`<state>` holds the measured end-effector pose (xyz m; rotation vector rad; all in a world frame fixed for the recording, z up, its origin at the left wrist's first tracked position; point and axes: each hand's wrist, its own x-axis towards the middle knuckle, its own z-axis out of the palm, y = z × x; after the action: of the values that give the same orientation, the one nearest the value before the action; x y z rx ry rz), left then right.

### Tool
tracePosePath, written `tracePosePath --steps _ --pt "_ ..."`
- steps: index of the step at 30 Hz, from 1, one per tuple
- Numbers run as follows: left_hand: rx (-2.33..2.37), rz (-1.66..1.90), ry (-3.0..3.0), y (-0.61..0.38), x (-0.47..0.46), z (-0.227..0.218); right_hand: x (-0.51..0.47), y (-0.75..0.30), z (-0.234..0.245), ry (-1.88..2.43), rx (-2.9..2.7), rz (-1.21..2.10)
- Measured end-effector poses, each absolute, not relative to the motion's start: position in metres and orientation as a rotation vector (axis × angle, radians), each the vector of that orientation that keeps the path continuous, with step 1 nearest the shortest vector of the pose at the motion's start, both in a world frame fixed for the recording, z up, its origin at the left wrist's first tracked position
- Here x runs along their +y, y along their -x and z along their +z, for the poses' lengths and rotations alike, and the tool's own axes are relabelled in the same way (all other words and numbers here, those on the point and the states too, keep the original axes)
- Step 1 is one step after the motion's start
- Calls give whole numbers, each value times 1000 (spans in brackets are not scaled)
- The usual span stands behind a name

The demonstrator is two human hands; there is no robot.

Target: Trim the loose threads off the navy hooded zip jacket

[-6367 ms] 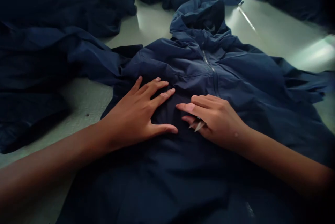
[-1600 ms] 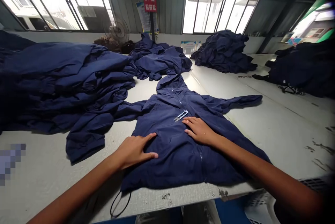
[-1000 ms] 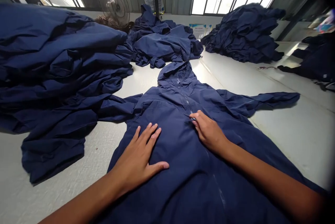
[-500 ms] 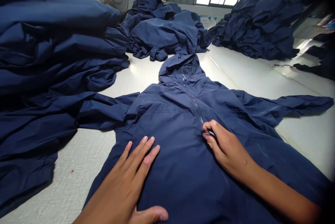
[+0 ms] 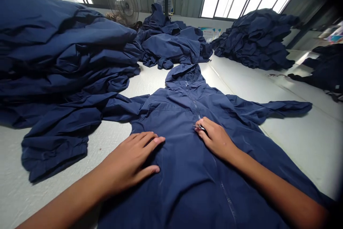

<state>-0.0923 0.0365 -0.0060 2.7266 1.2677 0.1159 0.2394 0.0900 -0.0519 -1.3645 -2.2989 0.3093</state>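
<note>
A navy hooded jacket [image 5: 182,150] lies spread on the white table, its hood at the far end and its zipper [image 5: 197,109] running down the front. My left hand [image 5: 136,157] rests on the left part of the jacket front, fingers stretched out and thumb apart, holding nothing. Close to the zipper, my right hand [image 5: 214,138] is closed on small thread snips [image 5: 200,127]. Their thin metal tip points left, just above the fabric; the rest is hidden by the fingers.
A tall heap of navy jackets [image 5: 66,50] stands at the left, overlapping this jacket's left sleeve. More navy garments lie in a pile [image 5: 174,39] at the back and another heap [image 5: 254,39] at the back right. A fan [image 5: 125,5] stands behind the table [image 5: 302,143].
My view has tilted up. My left hand has slid farther up the jacket, its fingers turned more to the right. My right hand stays by the zipper, and the snips' tip now shows.
</note>
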Motion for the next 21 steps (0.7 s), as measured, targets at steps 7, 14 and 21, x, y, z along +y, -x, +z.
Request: tracePosePath --steps 7,14,21 --pt "1602 -19 -2442 61 25 1 92 -240 -53 1332 -2306 272" --pt "1133 532 -959 53 25 6 93 -243 -54 1300 -2309 275" --pt "1111 684 -820 56 18 -5 91 -245 -52 1254 -2368 230"
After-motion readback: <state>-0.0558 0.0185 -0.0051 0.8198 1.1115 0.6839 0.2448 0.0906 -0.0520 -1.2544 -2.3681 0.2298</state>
